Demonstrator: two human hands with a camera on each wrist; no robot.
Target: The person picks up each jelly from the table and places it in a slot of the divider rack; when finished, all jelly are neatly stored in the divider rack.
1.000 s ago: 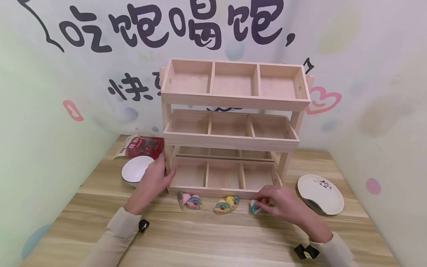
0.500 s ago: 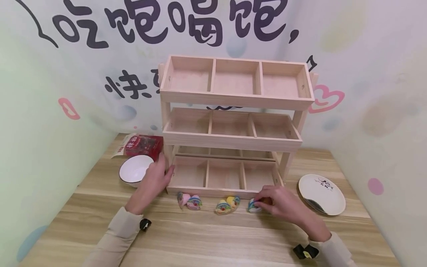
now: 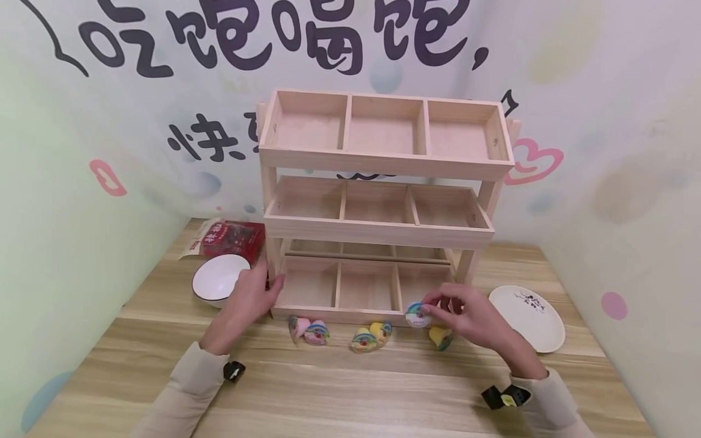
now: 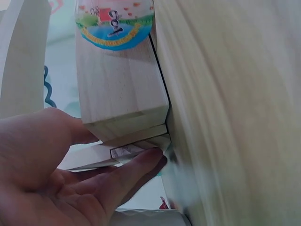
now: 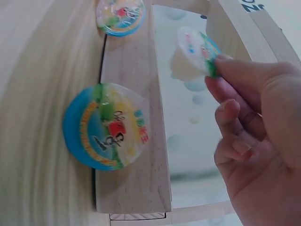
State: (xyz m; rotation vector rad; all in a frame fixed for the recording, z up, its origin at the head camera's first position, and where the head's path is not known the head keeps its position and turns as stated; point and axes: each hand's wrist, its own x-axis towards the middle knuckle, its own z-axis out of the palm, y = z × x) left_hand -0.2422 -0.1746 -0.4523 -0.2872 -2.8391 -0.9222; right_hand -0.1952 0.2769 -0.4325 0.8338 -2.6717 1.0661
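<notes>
A three-tier wooden shelf (image 3: 378, 229), each tier split into three compartments, stands on the table. At its lower left corner, my left hand (image 3: 243, 307) grips the frame; in the left wrist view the fingers (image 4: 136, 174) curl round the wood. My right hand (image 3: 476, 316) pinches a jelly cup (image 3: 418, 316) by its lid edge at the bottom tier's right compartment. The right wrist view shows this cup's pale body (image 5: 182, 66). A yellow jelly cup (image 3: 440, 336) lies just below that hand. Pink jelly cups (image 3: 316, 333) and yellow jelly cups (image 3: 364, 340) lie along the shelf's front.
Left of the shelf are a white bowl (image 3: 219, 277) and, behind it, a red food packet (image 3: 232, 238). A white plate (image 3: 528, 316) sits on the right. Printed fabric walls (image 3: 613, 231) enclose the wooden table (image 3: 350, 395) at the back and sides.
My right hand has lifted the jelly cup off the table up to the bottom tier's front edge, uncovering the yellow cup below. My left hand keeps its grip on the shelf.
</notes>
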